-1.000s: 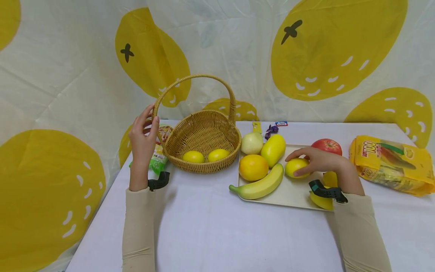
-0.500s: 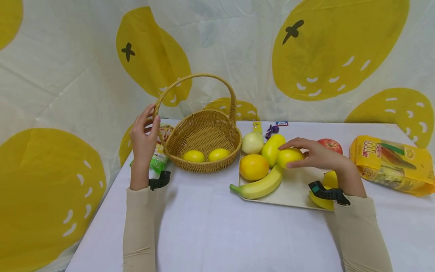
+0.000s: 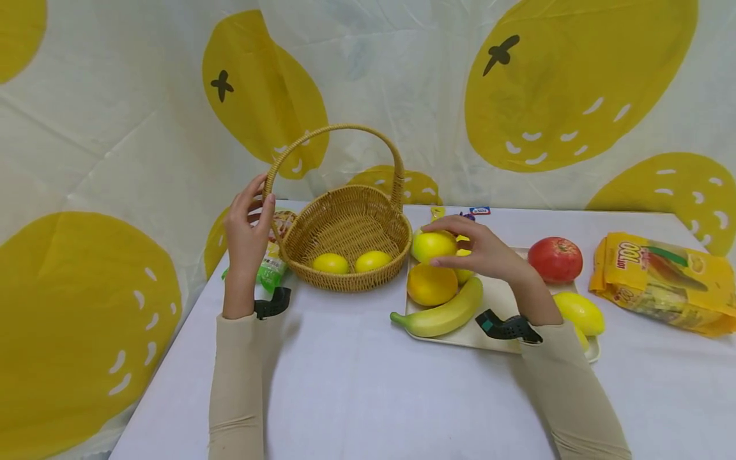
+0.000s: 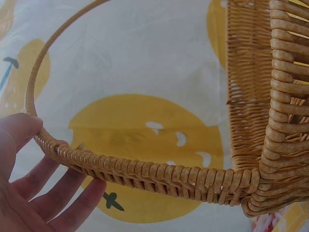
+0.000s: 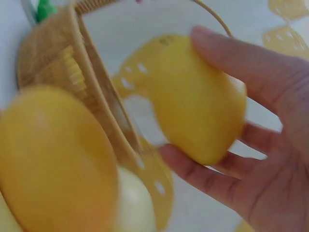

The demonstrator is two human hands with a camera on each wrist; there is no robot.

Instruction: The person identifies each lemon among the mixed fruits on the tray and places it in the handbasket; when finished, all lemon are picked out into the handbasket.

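My left hand (image 3: 247, 223) holds one side of the handle of a woven wicker basket (image 3: 351, 282), thumb and fingers around it; the handle (image 4: 145, 171) also shows in the left wrist view. Two lemons (image 3: 372, 260) lie inside the basket near its front rim. My right hand (image 3: 489, 249) grips another lemon (image 3: 432, 246) between thumb and fingertips, at the tray's left side close to the basket. In the right wrist view this lemon (image 5: 198, 101) appears raised, with an orange-yellow fruit (image 5: 53, 159) and a pale round one (image 5: 135, 203) beside it.
On the cream tray (image 3: 500, 291) lie a banana (image 3: 445, 313), a red fruit (image 3: 554, 260) and yellow fruit (image 3: 581, 313) partly behind my right forearm. A yellow snack bag (image 3: 667, 281) lies to the right. Green-edged packaging (image 3: 270, 268) sits left of the basket; small wrapped sweets (image 3: 479, 210) lie behind the tray.
My right hand has lifted the lemon from the middle of the tray and carried it left toward the basket, over the other fruit. My left hand stays on the handle.
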